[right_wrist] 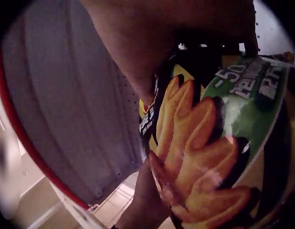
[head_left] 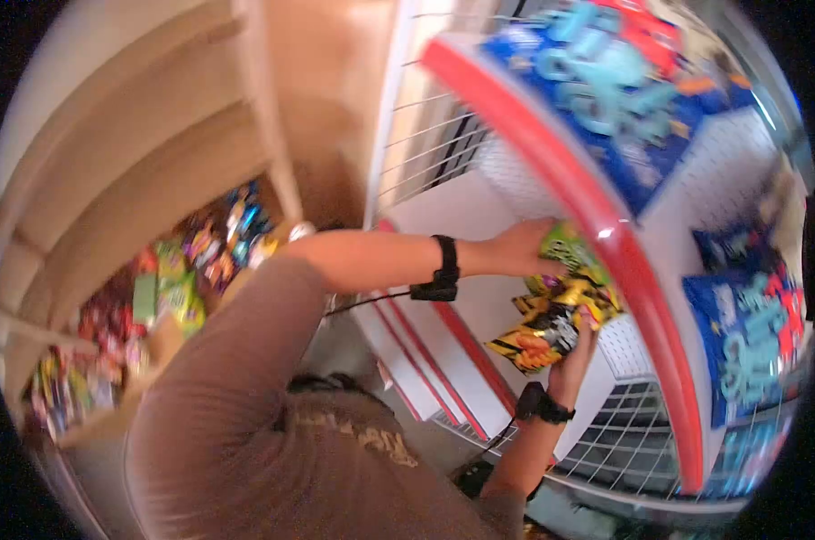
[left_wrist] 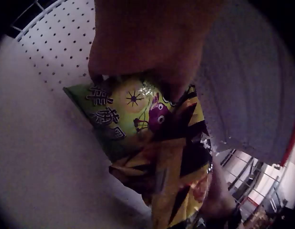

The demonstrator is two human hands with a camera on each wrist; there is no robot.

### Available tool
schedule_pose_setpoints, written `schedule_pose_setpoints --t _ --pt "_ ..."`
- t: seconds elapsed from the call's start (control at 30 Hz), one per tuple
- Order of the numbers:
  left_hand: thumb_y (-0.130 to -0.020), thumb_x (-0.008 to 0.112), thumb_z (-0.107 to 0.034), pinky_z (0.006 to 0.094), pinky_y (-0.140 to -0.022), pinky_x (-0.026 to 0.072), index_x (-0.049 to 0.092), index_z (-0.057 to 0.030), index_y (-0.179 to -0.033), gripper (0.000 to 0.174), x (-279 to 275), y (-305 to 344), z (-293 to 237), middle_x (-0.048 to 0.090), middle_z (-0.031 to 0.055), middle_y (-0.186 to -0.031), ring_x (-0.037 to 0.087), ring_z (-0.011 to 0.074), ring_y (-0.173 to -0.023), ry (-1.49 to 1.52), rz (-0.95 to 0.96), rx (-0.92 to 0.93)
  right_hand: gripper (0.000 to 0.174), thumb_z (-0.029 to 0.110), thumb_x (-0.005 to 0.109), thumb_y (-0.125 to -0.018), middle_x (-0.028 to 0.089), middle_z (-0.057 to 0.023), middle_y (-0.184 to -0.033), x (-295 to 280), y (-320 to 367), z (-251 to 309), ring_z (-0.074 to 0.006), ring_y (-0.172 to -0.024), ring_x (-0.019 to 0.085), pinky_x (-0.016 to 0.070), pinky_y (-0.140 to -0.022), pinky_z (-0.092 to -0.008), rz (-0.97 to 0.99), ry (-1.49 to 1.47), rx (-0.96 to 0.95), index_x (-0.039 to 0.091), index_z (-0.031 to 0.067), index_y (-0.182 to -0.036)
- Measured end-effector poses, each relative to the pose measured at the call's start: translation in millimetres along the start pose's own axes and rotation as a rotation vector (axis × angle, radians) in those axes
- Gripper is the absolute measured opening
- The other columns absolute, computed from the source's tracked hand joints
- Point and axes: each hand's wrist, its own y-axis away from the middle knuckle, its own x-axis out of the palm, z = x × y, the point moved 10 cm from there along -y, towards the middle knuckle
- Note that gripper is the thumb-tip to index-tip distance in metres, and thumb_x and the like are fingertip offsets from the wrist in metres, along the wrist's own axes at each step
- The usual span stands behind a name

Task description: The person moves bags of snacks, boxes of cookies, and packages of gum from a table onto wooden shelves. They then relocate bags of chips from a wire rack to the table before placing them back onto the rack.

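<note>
My left hand grips the top of a green snack bag with a purple cartoon figure, clearest in the left wrist view. Right beside and overlapping it is a yellow-and-black striped snack bag. My right hand holds this striped bag by its edge; the right wrist view shows orange fried pieces printed on its front. Both bags are over a white shelf, behind its red-edged upper tier. The fingers of both hands are partly hidden by the packaging.
Blue snack bags lie on the upper tier, whose curved red edge crosses close to my hands. More lower shelves with red edges and wire mesh stand below. On the left, wooden shelving holds many colourful packets.
</note>
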Motion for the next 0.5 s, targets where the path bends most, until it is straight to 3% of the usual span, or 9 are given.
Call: schedule_pose_setpoints --t 0.03,0.1,0.23,0.3,0.37,0.5 --pt "-0.066 0.072 -0.041 0.0432 -0.081 0.0456 0.053 0.0023 -0.105 0.061 -25 13 -21 0.06 0.0242 -0.094 0.058 0.0403 -0.091 -0.021 -0.057 -0.053 0.046 0.033 0.053 -0.091 0.056 -0.0072 -0.117 16 14 2 -0.0198 -0.104 0.056 0.0454 -0.088 -0.0343 0.02 -0.024 0.059 0.045 0.004 -0.126" --pt "-0.072 0.07 -0.034 0.0446 -0.085 0.043 0.05 0.0009 -0.113 0.058 -46 44 -44 0.059 0.0226 -0.1 0.054 0.038 -0.1 -0.079 0.108 -0.32 0.053 0.04 0.05 -0.092 0.054 -0.0079 -0.122 31 42 -11 -0.0226 -0.108 0.054 0.0444 -0.091 -0.0374 0.029 -0.083 0.129 0.042 0.0047 -0.13" --pt "-0.07 0.07 -0.034 0.0456 -0.083 0.0424 0.049 0.0019 -0.111 0.058 -99 103 -91 0.057 0.0234 -0.096 0.054 0.0393 -0.096 -0.049 0.012 -0.319 0.057 0.047 0.042 -0.093 0.047 -0.0094 -0.131 83 106 -28 -0.0255 -0.115 0.049 0.0406 -0.097 -0.041 0.106 -0.219 0.382 0.038 0.0076 -0.134" --pt "-0.071 0.069 -0.033 0.0448 -0.083 0.0431 0.049 0.001 -0.111 0.057 -140 142 -119 0.057 0.022 -0.101 0.054 0.0389 -0.096 -0.122 -0.126 -0.241 0.053 0.043 0.045 -0.093 0.049 -0.0095 -0.128 95 127 -49 -0.0261 -0.114 0.051 0.0417 -0.096 -0.0431 0.15 -0.21 0.423 0.04 0.0072 -0.132" --pt "-0.071 0.069 -0.034 0.0432 -0.084 0.0434 0.049 0.0011 -0.113 0.058 -172 185 -139 0.056 0.0213 -0.104 0.054 0.0378 -0.097 -0.141 -0.163 -0.287 0.051 0.041 0.045 -0.093 0.05 -0.0108 -0.127 124 154 -60 -0.0261 -0.111 0.053 0.0434 -0.094 -0.0419 0.224 -0.134 0.411 0.041 0.0069 -0.131" --pt "-0.07 0.069 -0.035 0.0436 -0.086 0.0433 0.048 0.0004 -0.116 0.062 -246 319 -132 0.058 0.0221 -0.102 0.055 0.0374 -0.099 -0.265 -0.338 -0.624 0.043 0.036 0.048 -0.093 0.058 -0.0094 -0.115 206 212 -146 -0.0235 -0.102 0.058 0.0477 -0.087 -0.0399 0.48 -0.067 0.687 0.047 0.0056 -0.123"
